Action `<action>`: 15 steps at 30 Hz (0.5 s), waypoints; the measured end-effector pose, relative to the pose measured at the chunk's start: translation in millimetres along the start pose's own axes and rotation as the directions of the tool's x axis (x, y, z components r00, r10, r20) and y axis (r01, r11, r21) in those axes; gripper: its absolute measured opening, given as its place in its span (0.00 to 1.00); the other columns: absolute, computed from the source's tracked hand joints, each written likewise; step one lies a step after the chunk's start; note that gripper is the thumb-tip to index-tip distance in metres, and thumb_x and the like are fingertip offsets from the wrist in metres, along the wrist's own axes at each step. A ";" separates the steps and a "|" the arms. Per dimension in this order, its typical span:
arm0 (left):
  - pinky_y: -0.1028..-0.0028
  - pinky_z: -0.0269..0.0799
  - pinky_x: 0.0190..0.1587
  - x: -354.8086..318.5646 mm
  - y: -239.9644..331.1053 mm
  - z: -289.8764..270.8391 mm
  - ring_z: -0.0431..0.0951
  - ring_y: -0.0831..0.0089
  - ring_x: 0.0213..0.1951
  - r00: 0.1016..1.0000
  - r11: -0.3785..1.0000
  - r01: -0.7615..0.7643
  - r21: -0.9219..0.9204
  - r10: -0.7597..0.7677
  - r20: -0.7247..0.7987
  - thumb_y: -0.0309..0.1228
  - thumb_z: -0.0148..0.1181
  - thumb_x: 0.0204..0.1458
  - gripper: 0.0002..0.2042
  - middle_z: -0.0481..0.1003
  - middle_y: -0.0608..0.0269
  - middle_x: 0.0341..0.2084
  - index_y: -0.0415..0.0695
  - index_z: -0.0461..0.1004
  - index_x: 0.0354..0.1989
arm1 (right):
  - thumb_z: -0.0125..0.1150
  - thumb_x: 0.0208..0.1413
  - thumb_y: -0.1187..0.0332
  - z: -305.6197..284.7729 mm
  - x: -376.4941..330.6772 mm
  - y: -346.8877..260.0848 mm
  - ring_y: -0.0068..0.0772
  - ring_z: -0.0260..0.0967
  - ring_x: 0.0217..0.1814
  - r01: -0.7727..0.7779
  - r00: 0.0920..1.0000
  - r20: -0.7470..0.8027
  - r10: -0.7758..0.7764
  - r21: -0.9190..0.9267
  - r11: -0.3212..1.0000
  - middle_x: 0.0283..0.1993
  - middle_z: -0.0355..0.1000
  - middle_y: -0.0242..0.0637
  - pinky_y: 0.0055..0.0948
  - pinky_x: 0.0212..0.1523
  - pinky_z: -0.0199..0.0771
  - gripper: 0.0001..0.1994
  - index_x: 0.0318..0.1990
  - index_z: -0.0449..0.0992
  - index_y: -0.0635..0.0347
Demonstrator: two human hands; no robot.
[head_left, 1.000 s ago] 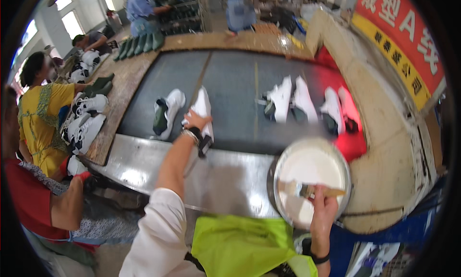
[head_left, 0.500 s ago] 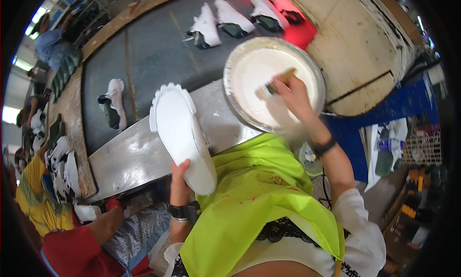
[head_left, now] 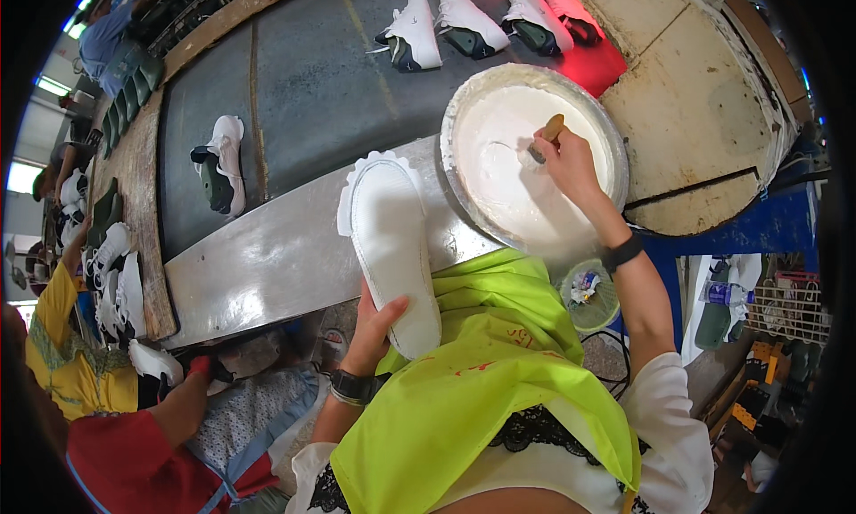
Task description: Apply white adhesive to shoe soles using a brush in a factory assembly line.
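Observation:
My left hand (head_left: 378,325) grips the heel end of a white shoe sole (head_left: 389,224), thumb lying on its upper face. Scalloped lugs line the sole's far end, which reaches over the metal ledge. Over a round basin (head_left: 449,157) of creamy white liquid (head_left: 499,193), my right hand (head_left: 572,166) is closed on a brush (head_left: 555,127) with a wooden handle. The brush's bristles point down toward the liquid and are mostly hidden by the hand, so I cannot tell whether they touch it.
A dark conveyor belt (head_left: 312,86) carries several white-and-green shoes (head_left: 415,34), some under red light. The metal ledge (head_left: 241,287) borders it. Co-workers, one in a red sleeve (head_left: 120,452), stand at left. A green waste bin (head_left: 590,311) is below the basin.
The brush has moved toward the right side of the basin and tilted more upright. The sole appears farther right, turned more upright in view. The whole view has also shifted.

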State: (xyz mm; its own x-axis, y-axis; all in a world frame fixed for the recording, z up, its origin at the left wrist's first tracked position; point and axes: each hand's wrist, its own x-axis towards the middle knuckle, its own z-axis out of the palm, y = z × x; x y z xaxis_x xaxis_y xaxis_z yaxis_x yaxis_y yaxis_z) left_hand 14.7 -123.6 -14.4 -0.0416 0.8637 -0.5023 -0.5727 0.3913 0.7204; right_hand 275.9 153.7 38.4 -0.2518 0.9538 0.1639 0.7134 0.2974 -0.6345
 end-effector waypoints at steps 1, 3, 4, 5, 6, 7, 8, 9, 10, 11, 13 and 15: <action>0.66 0.65 0.56 0.4 -2.0 -2.9 0.66 0.66 0.55 0.999 0.998 -0.025 0.050 0.024 0.024 0.31 0.61 0.49 0.36 0.63 0.56 0.55 0.44 0.49 0.65 | 0.58 0.56 0.71 1.8 -4.1 1.0 0.42 0.77 0.32 0.005 1.000 0.003 -0.005 0.001 1.000 0.29 0.76 0.46 0.33 0.34 0.74 0.07 0.36 0.76 0.66; 0.66 0.64 0.57 4.7 -3.8 -1.3 0.65 0.66 0.56 0.997 0.994 -0.074 0.082 0.072 0.023 0.31 0.62 0.49 0.37 0.63 0.56 0.56 0.45 0.48 0.66 | 0.58 0.56 0.72 6.1 -10.2 -24.0 0.37 0.77 0.33 0.070 0.990 -0.130 -0.044 0.205 0.976 0.31 0.76 0.44 0.29 0.36 0.74 0.06 0.37 0.76 0.66; 0.66 0.63 0.57 5.8 -4.0 2.7 0.64 0.67 0.57 0.996 0.992 -0.093 0.086 0.091 0.019 0.30 0.62 0.48 0.39 0.62 0.57 0.56 0.45 0.47 0.67 | 0.57 0.56 0.71 4.9 -11.9 -42.3 0.36 0.77 0.33 0.085 0.992 -0.116 -0.048 0.346 0.934 0.34 0.76 0.44 0.28 0.37 0.74 0.07 0.38 0.75 0.67; 0.66 0.63 0.58 5.9 -0.7 4.9 0.64 0.67 0.57 0.994 0.989 -0.106 0.101 0.104 0.024 0.30 0.63 0.48 0.40 0.62 0.58 0.57 0.45 0.45 0.67 | 0.57 0.56 0.71 12.7 -17.7 -58.3 0.36 0.77 0.33 0.088 0.993 -0.109 -0.052 0.355 0.931 0.34 0.76 0.44 0.28 0.37 0.74 0.07 0.38 0.75 0.67; 0.66 0.63 0.58 6.3 3.6 8.5 0.64 0.67 0.57 0.994 0.989 -0.109 0.100 0.108 0.014 0.30 0.63 0.48 0.40 0.62 0.58 0.57 0.45 0.45 0.67 | 0.57 0.56 0.72 21.2 -22.4 -73.3 0.35 0.76 0.33 0.085 0.996 -0.056 -0.065 0.496 0.864 0.34 0.76 0.44 0.28 0.37 0.74 0.07 0.38 0.75 0.67; 0.67 0.62 0.58 6.1 8.5 12.9 0.63 0.67 0.58 0.994 0.988 -0.108 0.111 0.106 0.021 0.30 0.63 0.48 0.41 0.62 0.58 0.58 0.45 0.44 0.68 | 0.57 0.57 0.72 31.2 -25.1 -87.2 0.34 0.76 0.33 0.070 0.996 -0.005 -0.085 0.624 0.778 0.35 0.76 0.44 0.28 0.36 0.74 0.07 0.39 0.75 0.66; 0.67 0.62 0.58 5.2 10.1 15.1 0.63 0.68 0.58 0.994 0.987 -0.106 0.120 0.103 0.028 0.30 0.63 0.48 0.42 0.61 0.58 0.58 0.45 0.42 0.69 | 0.57 0.57 0.72 45.4 -26.5 -99.6 0.34 0.76 0.33 0.070 0.996 0.002 -0.092 0.628 0.775 0.35 0.76 0.44 0.28 0.36 0.74 0.07 0.39 0.75 0.66; 0.67 0.62 0.58 6.3 8.3 15.4 0.63 0.68 0.58 0.994 0.987 -0.108 0.118 0.106 0.026 0.30 0.63 0.48 0.42 0.61 0.58 0.58 0.45 0.42 0.69 | 0.56 0.57 0.71 58.8 -27.5 -110.0 0.35 0.76 0.33 0.132 0.986 -0.007 -0.165 0.631 0.764 0.34 0.76 0.44 0.28 0.36 0.74 0.07 0.39 0.75 0.66; 0.68 0.61 0.58 8.3 4.9 14.2 0.62 0.69 0.59 0.993 0.982 -0.114 0.148 0.112 0.025 0.30 0.63 0.48 0.43 0.60 0.58 0.59 0.45 0.41 0.69 | 0.56 0.57 0.71 66.8 -28.7 -117.7 0.36 0.76 0.33 0.193 0.971 -0.016 -0.237 0.633 0.750 0.33 0.76 0.44 0.28 0.35 0.74 0.07 0.39 0.75 0.65; 0.68 0.61 0.59 8.7 2.5 12.2 0.61 0.69 0.59 0.993 0.977 -0.121 0.176 0.119 0.018 0.30 0.64 0.48 0.45 0.60 0.58 0.60 0.45 0.39 0.70 | 0.56 0.57 0.71 70.5 -32.9 -125.4 0.36 0.76 0.33 0.194 0.970 -0.011 -0.243 0.634 0.748 0.33 0.76 0.44 0.28 0.35 0.74 0.07 0.39 0.75 0.65; 0.68 0.60 0.59 10.5 3.3 12.7 0.61 0.69 0.60 0.988 0.970 -0.155 0.185 0.154 0.024 0.30 0.64 0.48 0.45 0.59 0.58 0.60 0.45 0.38 0.70 | 0.56 0.57 0.71 68.7 -47.5 -140.0 0.39 0.76 0.32 0.172 0.955 0.129 -0.267 0.495 0.852 0.30 0.76 0.43 0.30 0.34 0.73 0.07 0.39 0.76 0.64; 0.69 0.60 0.60 11.0 2.6 11.3 0.60 0.69 0.60 0.982 0.964 -0.187 0.191 0.183 0.036 0.30 0.64 0.48 0.46 0.58 0.58 0.61 0.45 0.37 0.70 | 0.54 0.59 0.71 57.5 -56.4 -152.9 0.25 0.74 0.37 0.080 0.926 0.279 -0.254 0.514 0.854 0.35 0.75 0.41 0.24 0.38 0.73 0.07 0.39 0.75 0.66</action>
State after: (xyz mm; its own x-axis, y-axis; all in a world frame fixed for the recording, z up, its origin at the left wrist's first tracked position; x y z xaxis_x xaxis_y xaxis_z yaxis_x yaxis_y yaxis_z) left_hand 22.0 -109.5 -12.6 -0.1166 0.9316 -0.3444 -0.3876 0.2766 0.8794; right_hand 143.4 52.0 82.7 -0.5969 0.7958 0.1024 0.2531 0.3078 -0.9172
